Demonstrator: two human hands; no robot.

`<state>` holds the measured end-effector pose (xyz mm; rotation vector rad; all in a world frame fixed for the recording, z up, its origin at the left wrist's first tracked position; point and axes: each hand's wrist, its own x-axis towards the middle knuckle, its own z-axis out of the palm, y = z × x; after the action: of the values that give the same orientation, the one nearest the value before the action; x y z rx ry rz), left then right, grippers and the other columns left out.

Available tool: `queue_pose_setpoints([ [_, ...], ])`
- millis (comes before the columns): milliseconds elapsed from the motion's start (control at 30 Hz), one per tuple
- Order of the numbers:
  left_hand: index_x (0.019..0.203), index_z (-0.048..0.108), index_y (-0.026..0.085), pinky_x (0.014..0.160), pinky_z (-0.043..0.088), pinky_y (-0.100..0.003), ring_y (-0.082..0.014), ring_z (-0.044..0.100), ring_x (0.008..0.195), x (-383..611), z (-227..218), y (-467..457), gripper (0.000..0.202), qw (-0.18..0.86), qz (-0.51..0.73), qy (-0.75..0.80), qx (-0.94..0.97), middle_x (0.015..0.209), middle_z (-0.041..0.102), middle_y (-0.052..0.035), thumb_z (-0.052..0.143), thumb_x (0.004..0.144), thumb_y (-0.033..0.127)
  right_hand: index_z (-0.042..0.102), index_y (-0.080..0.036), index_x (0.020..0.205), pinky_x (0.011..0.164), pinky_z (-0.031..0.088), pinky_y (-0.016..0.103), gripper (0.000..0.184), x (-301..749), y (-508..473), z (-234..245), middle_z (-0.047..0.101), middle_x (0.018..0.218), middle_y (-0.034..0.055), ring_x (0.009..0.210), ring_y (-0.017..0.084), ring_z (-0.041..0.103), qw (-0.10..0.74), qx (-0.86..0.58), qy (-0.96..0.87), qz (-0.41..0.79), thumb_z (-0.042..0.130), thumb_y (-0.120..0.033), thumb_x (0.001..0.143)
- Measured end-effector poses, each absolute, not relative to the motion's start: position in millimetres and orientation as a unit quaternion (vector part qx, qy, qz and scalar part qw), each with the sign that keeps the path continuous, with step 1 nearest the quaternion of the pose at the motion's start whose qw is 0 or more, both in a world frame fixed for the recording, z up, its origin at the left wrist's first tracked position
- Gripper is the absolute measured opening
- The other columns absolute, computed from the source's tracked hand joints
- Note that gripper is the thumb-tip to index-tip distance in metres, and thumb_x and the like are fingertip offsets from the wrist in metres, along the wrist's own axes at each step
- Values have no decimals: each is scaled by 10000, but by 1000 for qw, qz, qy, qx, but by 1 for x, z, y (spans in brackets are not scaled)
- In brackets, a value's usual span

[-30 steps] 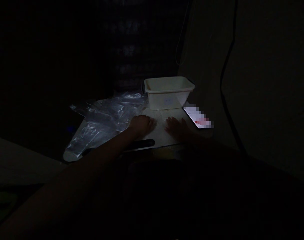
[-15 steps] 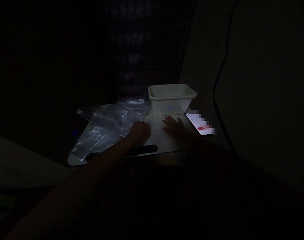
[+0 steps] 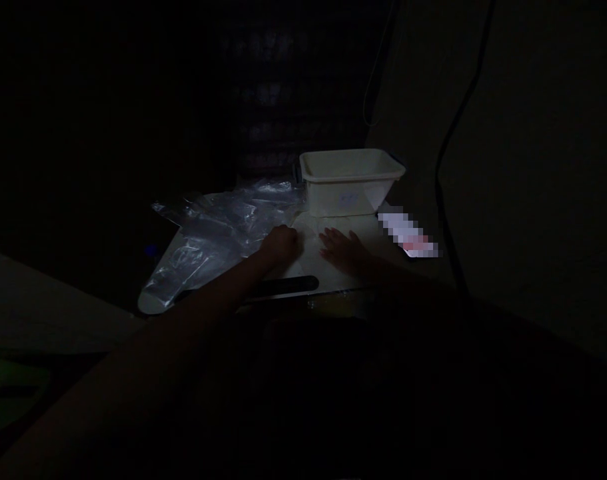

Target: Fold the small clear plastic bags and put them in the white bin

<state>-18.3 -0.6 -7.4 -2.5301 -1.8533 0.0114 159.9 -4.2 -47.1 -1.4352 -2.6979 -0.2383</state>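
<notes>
In the dim light, my left hand (image 3: 282, 245) is closed in a fist on the white tabletop (image 3: 306, 269), beside a spread of clear plastic bags (image 3: 218, 230). What lies inside its fingers, if anything, is hidden. Just to the right, my right hand (image 3: 344, 250) lies flat on the table, its fingers apart and pointing toward the left hand. A faint see-through sheet seems to lie between the two hands, too dark to make out. Behind them stands a white plastic tub (image 3: 340, 193).
A lit phone (image 3: 408, 233), partly blurred out, lies by the table's right edge. A dark slot (image 3: 288, 285) runs along the near edge. One black cable (image 3: 439, 180) hangs down the right wall. Something green (image 3: 13, 393) sits low at the left.
The whole view has shifted, so the table and tub appear higher. My right hand has come a little closer to the left one; the left stays closed.
</notes>
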Motion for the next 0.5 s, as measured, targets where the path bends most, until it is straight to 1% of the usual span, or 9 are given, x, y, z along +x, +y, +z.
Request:
queue_pose_setpoints([
  [133,881,586,122,724,416,-241,-180,571,842,-14,-6,2,276,-21,-50,-605,-794,908,622,-94,381,730,229,305,-142,1256,907,258,501,503,160,-6,-48,279,1337,122,1215,235,250,40,-471,-877,-88,167,-385,837],
  [267,935,538,127,700,428,-235,-172,571,848,-12,-7,3,269,-65,-121,-652,-745,932,615,-84,414,713,215,298,-149,1261,916,249,484,494,160,-9,-46,281,1337,114,1218,239,241,35,-478,-873,-90,171,-374,841],
  [400,993,484,142,619,446,-223,-166,587,786,-15,-8,2,356,-131,-141,-673,-714,914,617,-71,513,667,281,292,-149,1265,918,239,493,497,161,-14,-44,277,1339,111,1218,243,238,35,-487,-868,-84,164,-376,842],
  [500,1012,468,154,616,449,-225,-174,590,794,-17,-6,1,411,-140,-139,-685,-702,934,609,-70,554,645,318,298,-157,1263,926,228,487,485,163,-15,-45,270,1343,106,1222,246,231,40,-491,-865,-98,166,-362,844],
])
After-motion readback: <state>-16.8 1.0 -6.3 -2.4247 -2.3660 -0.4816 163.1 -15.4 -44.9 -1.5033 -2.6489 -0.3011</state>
